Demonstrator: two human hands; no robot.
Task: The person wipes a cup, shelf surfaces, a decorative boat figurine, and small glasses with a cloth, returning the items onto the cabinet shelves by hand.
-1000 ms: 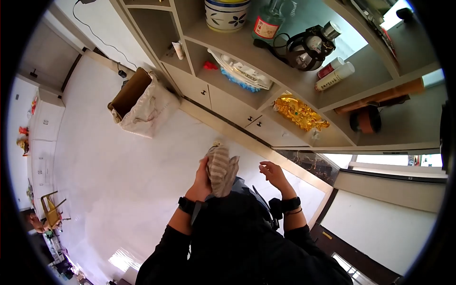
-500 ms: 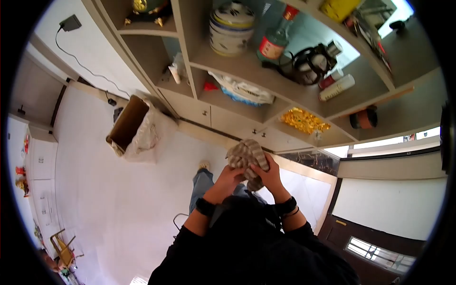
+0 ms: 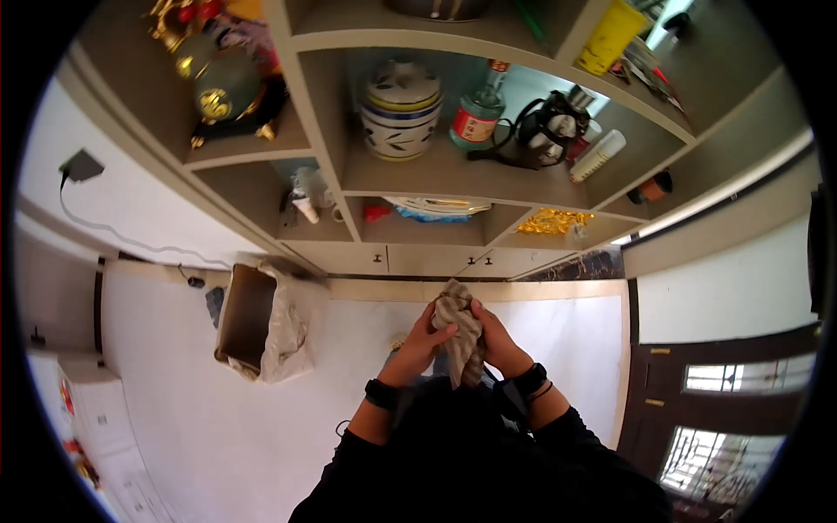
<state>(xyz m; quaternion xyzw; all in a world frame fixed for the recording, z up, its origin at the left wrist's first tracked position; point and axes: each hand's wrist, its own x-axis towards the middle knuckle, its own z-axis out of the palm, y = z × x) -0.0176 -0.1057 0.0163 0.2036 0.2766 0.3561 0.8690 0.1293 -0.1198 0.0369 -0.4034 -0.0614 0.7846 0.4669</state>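
A crumpled beige and brown striped cloth [image 3: 459, 327] is bunched up in front of my body. My left hand [image 3: 423, 343] grips its left side, the thumb laid across the folds. On the other side my right hand [image 3: 499, 340] is closed around the cloth's right edge. The lower end of the cloth hangs toward my dark top. Part of my fingers is hidden behind the fabric.
Ahead stands a shelf unit [image 3: 410, 183] holding a lidded jar [image 3: 401, 113], a green glass bottle [image 3: 479, 113], a dark strapped object [image 3: 549, 131] and gold ornaments [image 3: 555, 221]. A bin with a plastic liner [image 3: 283, 331] stands on the floor at left. A dark door [image 3: 654, 383] is at right.
My view has lifted and turned, so more of the shelves shows. The cloth is more stretched out lengthwise between my hands, and both hands still hold it.
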